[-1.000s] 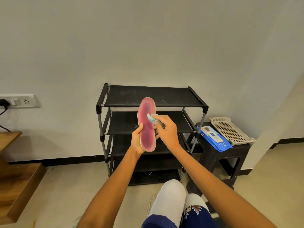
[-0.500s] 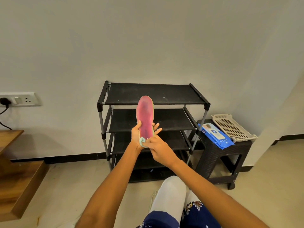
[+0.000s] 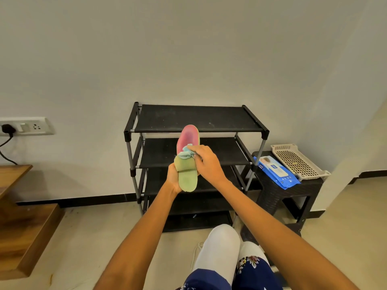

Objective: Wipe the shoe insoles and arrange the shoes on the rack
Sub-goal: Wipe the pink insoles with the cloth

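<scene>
Step in hand: I judge I am wiping the pink foam insole with the green underside (image 3: 187,164), held up in the air in front of the black four-tier metal shoe rack (image 3: 194,122).
Insole position: roughly upright, toe end far and up, heel end folded toward me so the green side faces the camera.
Left hand (image 3: 172,177): fingers curled round the lower left edge of the insole, gripping it from behind.
Right hand (image 3: 206,162): fingertips pinching the small light-blue wipe (image 3: 185,152) and pressing it on the pink face near the fold.
How I'd do it well: keep the left grip firm near the heel, flatten the bend so the wipe meets the whole face, and stroke heel to toe with even pressure.
Risk: thin foam may crease if I press against no backing.
Spare wipes: blue wipe packet (image 3: 274,171) lies on the dark wicker stool (image 3: 272,197) at the right, beside the beige perforated plastic tray (image 3: 297,162).
Rack: shelves show no shoes.
</scene>
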A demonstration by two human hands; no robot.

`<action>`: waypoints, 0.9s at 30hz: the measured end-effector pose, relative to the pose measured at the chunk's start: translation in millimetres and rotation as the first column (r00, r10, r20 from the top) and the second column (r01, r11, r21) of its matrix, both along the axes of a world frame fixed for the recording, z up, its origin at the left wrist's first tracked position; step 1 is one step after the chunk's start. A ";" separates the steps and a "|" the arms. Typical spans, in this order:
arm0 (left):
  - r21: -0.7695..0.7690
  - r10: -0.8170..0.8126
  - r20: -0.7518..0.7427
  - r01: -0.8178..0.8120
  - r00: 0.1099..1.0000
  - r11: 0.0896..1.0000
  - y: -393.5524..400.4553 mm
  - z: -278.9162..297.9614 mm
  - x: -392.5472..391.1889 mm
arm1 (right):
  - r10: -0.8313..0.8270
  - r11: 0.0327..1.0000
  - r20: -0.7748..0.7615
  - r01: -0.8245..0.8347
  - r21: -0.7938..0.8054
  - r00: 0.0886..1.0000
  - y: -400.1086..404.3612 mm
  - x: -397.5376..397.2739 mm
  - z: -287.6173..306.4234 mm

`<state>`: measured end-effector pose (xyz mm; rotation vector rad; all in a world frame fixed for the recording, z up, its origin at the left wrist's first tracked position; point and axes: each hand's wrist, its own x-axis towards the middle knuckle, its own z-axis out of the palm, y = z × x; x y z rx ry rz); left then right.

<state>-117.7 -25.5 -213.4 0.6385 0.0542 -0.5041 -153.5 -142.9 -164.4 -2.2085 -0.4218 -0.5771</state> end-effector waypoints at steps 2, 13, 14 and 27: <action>0.041 0.000 0.002 0.000 1.000 0.999 1.7 1.7 3.4 | 0.015 0.995 -0.030 -0.018 -0.095 0.999 5.8 0.7 -7.6; 0.043 0.032 0.072 -0.035 0.997 0.998 8.7 -8.5 14.2 | 0.055 0.996 0.064 -0.059 0.061 0.996 10.6 -23.6 -24.2; 0.064 0.053 0.064 -0.057 0.997 0.996 8.2 -11.3 16.2 | 0.052 0.996 0.061 -0.057 0.074 0.997 10.0 -24.7 -24.0; 0.045 0.064 0.033 -0.065 0.997 0.997 -6.6 1.6 5.6 | -0.138 0.972 -0.148 0.105 -0.211 0.979 4.0 -4.8 -13.1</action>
